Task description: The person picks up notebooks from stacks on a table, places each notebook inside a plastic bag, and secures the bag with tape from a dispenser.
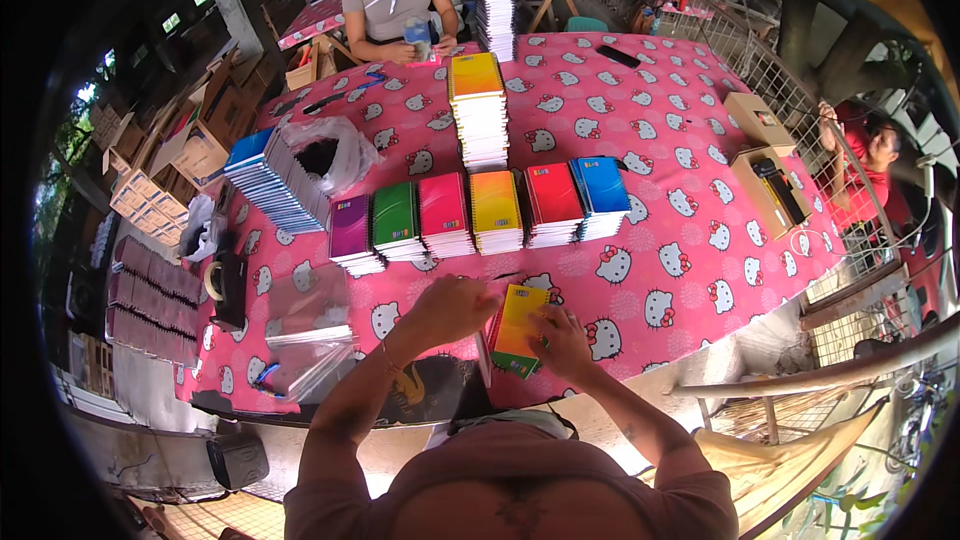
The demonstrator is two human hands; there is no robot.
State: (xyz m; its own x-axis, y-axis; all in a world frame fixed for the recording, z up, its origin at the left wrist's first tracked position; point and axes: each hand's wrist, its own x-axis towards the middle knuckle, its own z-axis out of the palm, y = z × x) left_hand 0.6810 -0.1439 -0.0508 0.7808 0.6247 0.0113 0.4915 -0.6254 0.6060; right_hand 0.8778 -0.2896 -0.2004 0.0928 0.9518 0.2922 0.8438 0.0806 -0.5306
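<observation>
Head view: yellow notebook [518,319] lies between the hands, over a green one [516,366]. Likely light, stiff-covered, slightly slick, not fragile; pages could fan, so pinch the long edges. Hands apart: left [452,306] curled by its left side, grip can't tell; right [562,342] fingers partly spread, touching its right edge, clamping unclear.

Pink-covered table [655,235], notebook stacks [442,212], tape dispenser [231,292], dark phone [619,56]

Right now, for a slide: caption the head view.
Right hand on a yellow notebook, left hand close by, notebook stacks beyond.
</observation>
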